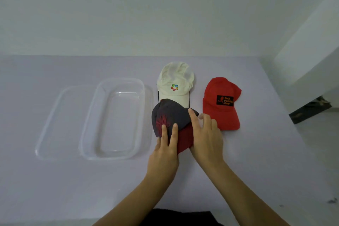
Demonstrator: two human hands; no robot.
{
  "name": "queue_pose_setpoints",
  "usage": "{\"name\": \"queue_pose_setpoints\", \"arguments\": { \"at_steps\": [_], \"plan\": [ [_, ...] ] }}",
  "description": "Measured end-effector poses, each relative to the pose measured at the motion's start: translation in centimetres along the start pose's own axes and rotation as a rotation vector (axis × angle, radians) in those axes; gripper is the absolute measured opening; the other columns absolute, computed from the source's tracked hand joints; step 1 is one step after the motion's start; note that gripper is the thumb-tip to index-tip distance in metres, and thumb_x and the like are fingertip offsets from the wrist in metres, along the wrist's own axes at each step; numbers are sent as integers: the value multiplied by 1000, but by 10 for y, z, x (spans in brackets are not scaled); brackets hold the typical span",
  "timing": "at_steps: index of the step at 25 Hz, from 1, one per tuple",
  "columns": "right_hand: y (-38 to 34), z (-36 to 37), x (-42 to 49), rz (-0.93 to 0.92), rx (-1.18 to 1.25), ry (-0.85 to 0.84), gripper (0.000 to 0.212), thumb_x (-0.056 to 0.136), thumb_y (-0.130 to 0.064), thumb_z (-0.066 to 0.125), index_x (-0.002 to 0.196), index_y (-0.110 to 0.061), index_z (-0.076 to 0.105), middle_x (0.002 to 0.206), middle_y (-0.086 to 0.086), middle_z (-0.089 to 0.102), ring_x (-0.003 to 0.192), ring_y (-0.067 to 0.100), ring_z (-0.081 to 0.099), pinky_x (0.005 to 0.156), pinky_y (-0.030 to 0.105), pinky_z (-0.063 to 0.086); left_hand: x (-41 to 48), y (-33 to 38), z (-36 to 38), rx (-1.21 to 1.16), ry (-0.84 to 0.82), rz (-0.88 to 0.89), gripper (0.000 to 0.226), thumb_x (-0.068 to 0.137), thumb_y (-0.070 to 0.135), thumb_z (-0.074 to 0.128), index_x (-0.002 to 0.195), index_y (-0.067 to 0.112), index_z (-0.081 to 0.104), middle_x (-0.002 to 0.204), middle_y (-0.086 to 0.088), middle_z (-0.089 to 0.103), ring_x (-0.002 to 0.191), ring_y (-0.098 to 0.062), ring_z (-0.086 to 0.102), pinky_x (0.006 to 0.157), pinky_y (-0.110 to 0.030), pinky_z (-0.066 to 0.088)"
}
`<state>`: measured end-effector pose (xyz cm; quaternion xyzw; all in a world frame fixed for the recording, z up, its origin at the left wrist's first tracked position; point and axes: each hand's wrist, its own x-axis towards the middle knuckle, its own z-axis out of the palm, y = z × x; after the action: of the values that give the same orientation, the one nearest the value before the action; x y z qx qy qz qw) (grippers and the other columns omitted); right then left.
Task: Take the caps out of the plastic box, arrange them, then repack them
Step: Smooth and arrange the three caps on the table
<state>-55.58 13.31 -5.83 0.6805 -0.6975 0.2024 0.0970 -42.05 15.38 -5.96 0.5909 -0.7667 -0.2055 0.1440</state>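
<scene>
A dark grey cap with a red brim and red emblem (170,113) lies on the table just right of the clear plastic box (88,134). My left hand (166,145) rests on its front with two fingers spread over the emblem. My right hand (205,134) grips its right side, thumb on the crown. Behind it lies a white cap with a coloured logo (175,80), its brim partly under the grey cap. A red cap with a black patch (221,102) lies to the right, apart from the others. The box holds nothing.
The box's clear lid (49,130) lies flat under or beside the box on its left. A white wall stands behind the lilac table (55,180), and a white block with a dark gap (310,110) borders the table's right edge.
</scene>
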Motion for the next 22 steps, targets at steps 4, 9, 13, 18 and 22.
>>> {"name": "queue_pose_setpoints", "arguments": {
  "at_steps": [4,9,13,18,22],
  "plan": [
    [17,0,8,-196,74,128,52,75,4,66,125,-3,57,117,18,65,94,29,67,77,34,58,8,-3,-6,-43,14,107,96,70,11,80,146,10,23,141,-22,46,109,-40,62,72,-40,59],
    [18,-2,13,-174,224,120,35,76,-7,68,109,3,66,90,13,74,66,22,71,53,24,57,22,6,-19,-148,65,26,80,95,20,47,144,18,-16,160,-6,1,126,-27,48,93,-29,46],
    [8,-3,12,-89,400,58,34,79,-23,62,103,1,68,80,10,74,62,18,70,59,19,55,23,4,-8,-227,173,82,104,82,2,65,147,25,-13,156,-15,18,83,-33,67,62,-33,55],
    [6,-10,15,-108,404,-1,43,74,-11,67,116,-2,64,91,12,73,73,21,71,64,26,59,23,-1,-1,-203,189,109,105,66,-3,80,145,12,13,145,-27,36,57,-27,67,45,-26,54],
    [4,-11,13,-79,491,-70,40,77,-24,63,113,-4,65,83,8,74,66,20,70,59,25,57,24,2,-7,-214,232,154,105,64,-6,81,145,10,16,147,-24,31,57,-25,67,45,-23,53]
  ]
}}
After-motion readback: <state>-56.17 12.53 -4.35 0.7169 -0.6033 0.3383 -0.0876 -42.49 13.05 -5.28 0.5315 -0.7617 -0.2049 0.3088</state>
